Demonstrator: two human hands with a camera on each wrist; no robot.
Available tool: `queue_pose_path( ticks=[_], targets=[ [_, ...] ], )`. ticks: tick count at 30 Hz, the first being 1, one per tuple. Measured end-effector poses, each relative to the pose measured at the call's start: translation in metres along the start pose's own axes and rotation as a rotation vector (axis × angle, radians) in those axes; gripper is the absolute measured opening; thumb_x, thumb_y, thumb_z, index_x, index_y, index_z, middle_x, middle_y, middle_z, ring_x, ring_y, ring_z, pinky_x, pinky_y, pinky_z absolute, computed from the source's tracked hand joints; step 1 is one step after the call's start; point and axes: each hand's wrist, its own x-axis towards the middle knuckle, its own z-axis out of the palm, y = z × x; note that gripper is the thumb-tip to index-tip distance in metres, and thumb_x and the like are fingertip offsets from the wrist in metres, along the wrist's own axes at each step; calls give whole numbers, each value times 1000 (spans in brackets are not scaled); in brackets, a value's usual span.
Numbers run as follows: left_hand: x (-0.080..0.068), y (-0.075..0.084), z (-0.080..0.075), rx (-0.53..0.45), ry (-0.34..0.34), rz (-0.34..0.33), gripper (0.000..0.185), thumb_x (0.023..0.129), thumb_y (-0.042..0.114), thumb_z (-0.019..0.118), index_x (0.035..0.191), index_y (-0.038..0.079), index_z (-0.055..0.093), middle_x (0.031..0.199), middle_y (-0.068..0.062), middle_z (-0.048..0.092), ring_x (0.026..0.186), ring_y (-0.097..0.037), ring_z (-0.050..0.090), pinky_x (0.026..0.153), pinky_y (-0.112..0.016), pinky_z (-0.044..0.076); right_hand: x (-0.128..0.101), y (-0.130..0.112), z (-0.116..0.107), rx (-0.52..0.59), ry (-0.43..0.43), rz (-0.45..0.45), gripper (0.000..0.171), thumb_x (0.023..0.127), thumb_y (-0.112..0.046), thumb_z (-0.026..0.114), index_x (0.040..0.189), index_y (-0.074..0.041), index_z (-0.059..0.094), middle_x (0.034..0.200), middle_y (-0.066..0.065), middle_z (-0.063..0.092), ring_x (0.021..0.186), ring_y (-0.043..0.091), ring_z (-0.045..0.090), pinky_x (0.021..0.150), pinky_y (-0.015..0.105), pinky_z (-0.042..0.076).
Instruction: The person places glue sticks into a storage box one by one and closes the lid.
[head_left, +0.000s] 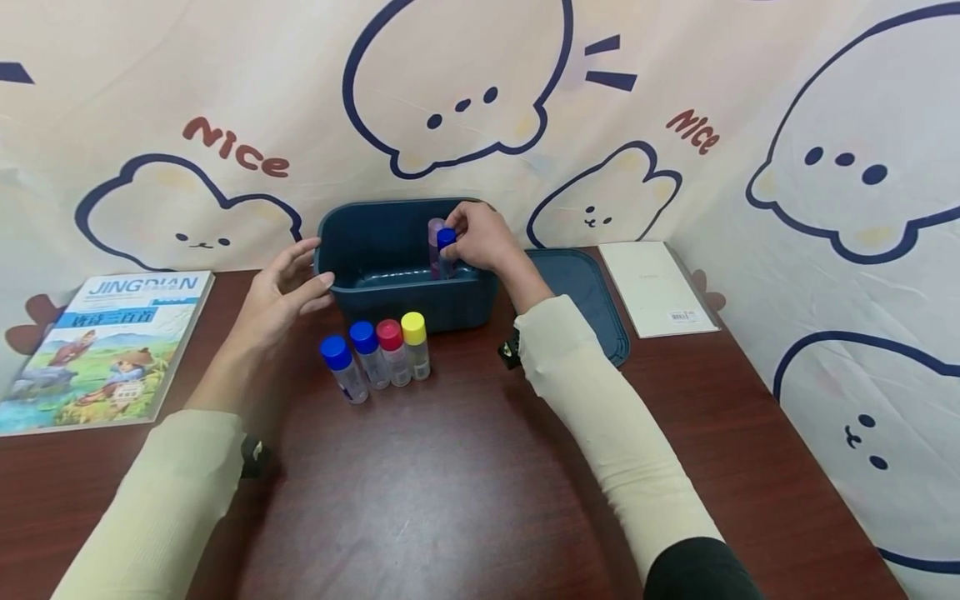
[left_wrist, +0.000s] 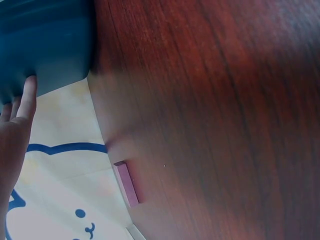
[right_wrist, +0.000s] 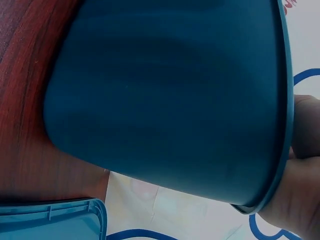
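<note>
A dark teal plastic bin (head_left: 412, 307) stands on the table by the back wall. My left hand (head_left: 281, 296) is at the bin's left end with extended fingers, and its fingertips touch the outer wall in the left wrist view. Inside the right part of the bin, my right hand (head_left: 483, 240) pinches a small blue-capped bottle (head_left: 446, 239). Beside it stands a pinkish translucent bottle (head_left: 434, 242). In the right wrist view the bin's wall (right_wrist: 165, 100) hides the bottles. Several clear bottles (head_left: 375, 367) with blue, red and yellow caps stand in front of the bin.
Right of the bin lies its teal lid (head_left: 581, 292), with a cream notebook (head_left: 660, 292) beyond it. A picture book (head_left: 112, 350) lies at the far left. A small pinkish block (left_wrist: 127, 185) shows by the wall in the left wrist view.
</note>
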Motion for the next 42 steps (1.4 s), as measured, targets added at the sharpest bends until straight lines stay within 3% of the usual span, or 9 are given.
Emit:
queue_pose_path(
  ticks=[8,19,29,42],
  targets=[
    [0,0,0,8,7,1,71,98,24,68,159,18,31,161,-19,31,125,-20,56,89,-24,53,1,0,2,-34,-14,3,30,91,-9,78,115,-4,60,111,12,62,101,26,59,92,32,54],
    [2,0,1,37,10,-2,71,98,26,68,159,19,32,161,-17,33,135,-34,49,89,-23,54,2,0,2,-40,-32,26,30,92,-9,77,116,-4,60,114,12,61,104,27,58,95,32,54],
    [0,0,2,34,19,-7,70,98,26,69,158,19,33,160,-17,34,136,-36,47,89,-22,54,0,-2,2,40,14,13,31,91,-10,78,116,-4,60,115,13,62,103,27,59,94,32,54],
    [0,0,1,47,20,-8,70,98,28,69,158,21,34,160,-16,34,137,-37,46,89,-23,54,0,-1,2,46,88,-22,30,93,-12,76,118,-3,62,116,11,63,105,24,59,97,30,51]
  ],
)
